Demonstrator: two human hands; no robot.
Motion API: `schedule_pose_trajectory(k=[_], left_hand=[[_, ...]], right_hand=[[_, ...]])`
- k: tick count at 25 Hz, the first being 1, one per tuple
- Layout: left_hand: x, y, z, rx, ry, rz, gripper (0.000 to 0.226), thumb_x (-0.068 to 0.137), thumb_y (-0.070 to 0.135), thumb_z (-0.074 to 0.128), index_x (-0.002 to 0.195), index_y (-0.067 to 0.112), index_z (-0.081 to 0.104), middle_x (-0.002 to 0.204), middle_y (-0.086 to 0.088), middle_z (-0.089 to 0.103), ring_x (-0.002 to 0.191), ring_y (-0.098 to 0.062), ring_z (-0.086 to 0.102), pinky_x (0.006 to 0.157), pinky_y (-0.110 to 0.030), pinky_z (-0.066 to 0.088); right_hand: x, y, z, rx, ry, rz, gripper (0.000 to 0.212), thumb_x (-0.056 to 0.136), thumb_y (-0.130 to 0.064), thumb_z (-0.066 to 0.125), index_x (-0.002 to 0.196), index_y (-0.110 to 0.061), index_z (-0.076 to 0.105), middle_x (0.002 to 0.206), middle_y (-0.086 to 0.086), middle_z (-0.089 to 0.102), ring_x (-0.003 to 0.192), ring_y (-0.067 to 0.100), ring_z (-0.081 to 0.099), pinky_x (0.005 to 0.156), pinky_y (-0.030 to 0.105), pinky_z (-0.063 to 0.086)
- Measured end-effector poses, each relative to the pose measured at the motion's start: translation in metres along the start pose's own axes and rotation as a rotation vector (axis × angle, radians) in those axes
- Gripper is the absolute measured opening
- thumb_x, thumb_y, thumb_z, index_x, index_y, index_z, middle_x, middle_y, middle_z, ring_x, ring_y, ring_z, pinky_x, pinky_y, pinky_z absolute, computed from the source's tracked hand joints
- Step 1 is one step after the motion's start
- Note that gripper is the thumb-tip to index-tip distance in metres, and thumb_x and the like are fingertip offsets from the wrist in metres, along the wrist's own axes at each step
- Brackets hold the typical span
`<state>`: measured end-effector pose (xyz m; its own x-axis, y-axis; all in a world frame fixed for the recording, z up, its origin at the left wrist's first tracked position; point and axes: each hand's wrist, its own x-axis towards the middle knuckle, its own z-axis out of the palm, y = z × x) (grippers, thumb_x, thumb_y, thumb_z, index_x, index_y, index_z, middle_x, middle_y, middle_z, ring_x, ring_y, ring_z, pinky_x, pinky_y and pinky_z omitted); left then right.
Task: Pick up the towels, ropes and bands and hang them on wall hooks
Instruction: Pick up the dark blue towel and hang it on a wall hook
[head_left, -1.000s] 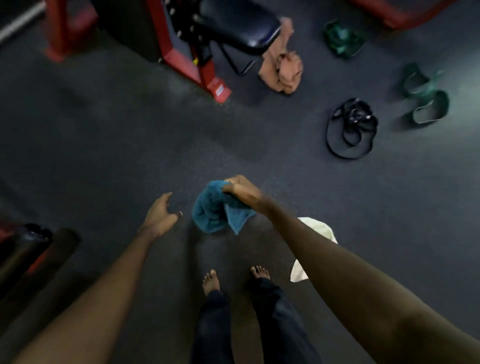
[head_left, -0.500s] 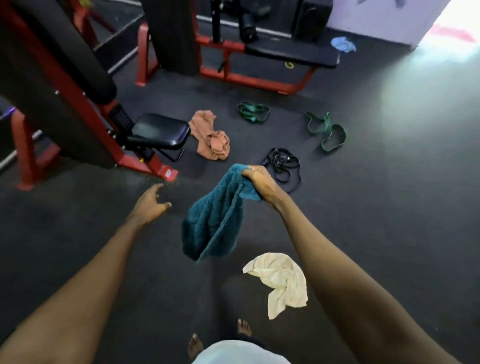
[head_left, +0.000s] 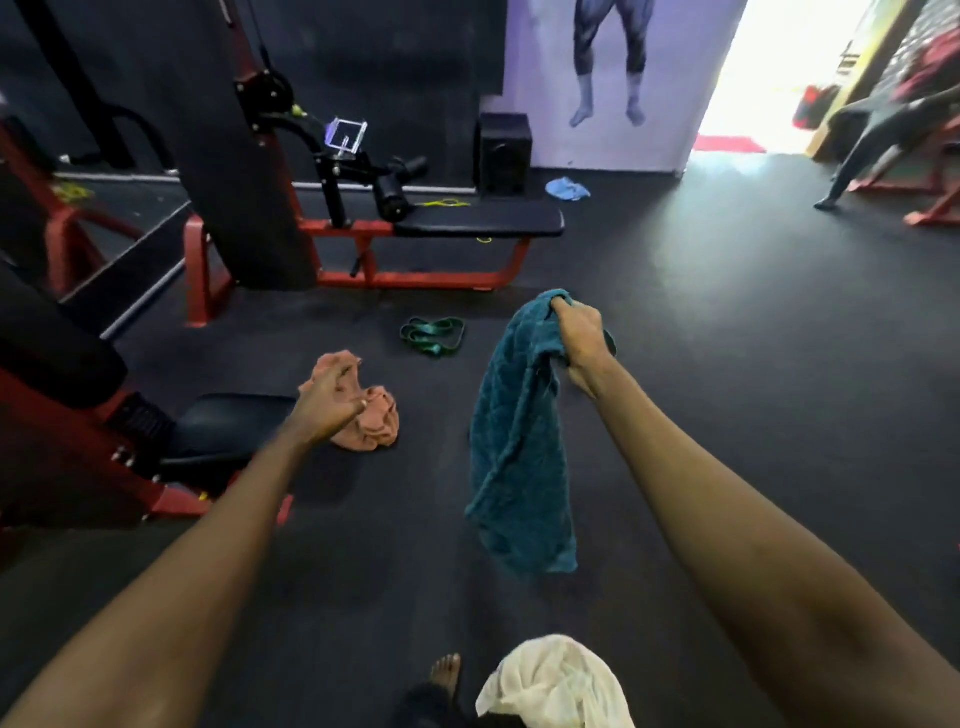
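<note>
Teal towel (head_left: 519, 441) hangs off the floor (head_left: 727, 364) from your right hand (head_left: 582, 338), fingers clenched round its top. Your left hand (head_left: 327, 400) grasps nothing, fingers loosely curled over the orange towel (head_left: 376, 426).

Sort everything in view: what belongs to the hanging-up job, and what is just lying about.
For the job: teal towel, gripped by the right hand; orange towel; cream towel; blue cloth; green band; yellow band.
Just there: bench; speaker; machine seat; wall poster.
</note>
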<state>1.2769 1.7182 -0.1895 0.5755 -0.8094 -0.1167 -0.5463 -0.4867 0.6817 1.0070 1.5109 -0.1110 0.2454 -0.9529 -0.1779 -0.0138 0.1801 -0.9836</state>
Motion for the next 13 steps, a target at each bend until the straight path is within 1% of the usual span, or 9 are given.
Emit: schedule_pose_trajectory(k=[3, 6, 8, 10, 12, 13], left_hand=[[0.095, 0.041, -0.003, 0.003, -0.037, 0.097, 0.071, 0.083, 0.02, 0.072, 0.146, 0.021, 0.039, 0.14, -0.012, 0.052, 0.125, -0.023, 0.053, 0.093, -0.034, 0.049], [0.178, 0.092, 0.001, 0.036, -0.064, 0.229, 0.069, 0.086, 0.017, 0.071, 0.147, 0.014, 0.039, 0.146, -0.011, 0.046, 0.129, -0.024, 0.05, 0.095, -0.031, 0.045], [0.226, 0.125, 0.006, 0.041, -0.068, 0.279, 0.069, 0.084, 0.016, 0.072, 0.146, 0.013, 0.04, 0.145, -0.013, 0.047, 0.127, -0.025, 0.052, 0.091, -0.027, 0.044], [0.274, 0.159, 0.016, 0.062, -0.091, 0.318, 0.068, 0.084, 0.015, 0.072, 0.145, 0.012, 0.041, 0.143, -0.015, 0.049, 0.126, -0.027, 0.052, 0.09, -0.027, 0.043], [0.322, 0.192, 0.028, 0.093, -0.101, 0.355, 0.068, 0.085, 0.016, 0.072, 0.146, 0.012, 0.04, 0.143, -0.015, 0.049, 0.126, -0.028, 0.052, 0.096, -0.031, 0.043], [0.346, 0.209, 0.035, 0.105, -0.096, 0.364, 0.069, 0.085, 0.016, 0.072, 0.146, 0.013, 0.04, 0.143, -0.016, 0.049, 0.126, -0.027, 0.052, 0.099, -0.033, 0.043]], right_hand=[[0.065, -0.039, -0.014, 0.07, 0.175, 0.028, 0.017, 0.09, -0.013, 0.06, 0.073, -0.009, 0.061, 0.068, 0.008, 0.06, 0.055, 0.02, 0.059, 0.051, 0.028, 0.052], [0.121, -0.077, -0.037, -0.007, 0.223, -0.006, 0.017, 0.09, -0.015, 0.06, 0.074, -0.012, 0.06, 0.069, 0.007, 0.058, 0.054, 0.019, 0.056, 0.043, 0.022, 0.047], [0.155, -0.1, -0.054, -0.072, 0.244, -0.037, 0.013, 0.091, -0.015, 0.059, 0.079, -0.011, 0.062, 0.071, 0.007, 0.06, 0.055, 0.019, 0.057, 0.043, 0.021, 0.047], [0.197, -0.119, -0.074, -0.082, 0.263, -0.072, 0.009, 0.091, -0.014, 0.057, 0.088, -0.01, 0.065, 0.073, 0.006, 0.062, 0.058, 0.018, 0.058, 0.046, 0.023, 0.049], [0.246, -0.134, -0.093, -0.117, 0.266, -0.087, 0.012, 0.092, -0.017, 0.055, 0.093, -0.012, 0.066, 0.079, 0.007, 0.063, 0.062, 0.019, 0.058, 0.051, 0.024, 0.05], [0.274, -0.139, -0.103, -0.124, 0.262, -0.092, 0.013, 0.093, -0.018, 0.055, 0.092, -0.013, 0.067, 0.083, 0.008, 0.065, 0.066, 0.02, 0.06, 0.056, 0.027, 0.053]])
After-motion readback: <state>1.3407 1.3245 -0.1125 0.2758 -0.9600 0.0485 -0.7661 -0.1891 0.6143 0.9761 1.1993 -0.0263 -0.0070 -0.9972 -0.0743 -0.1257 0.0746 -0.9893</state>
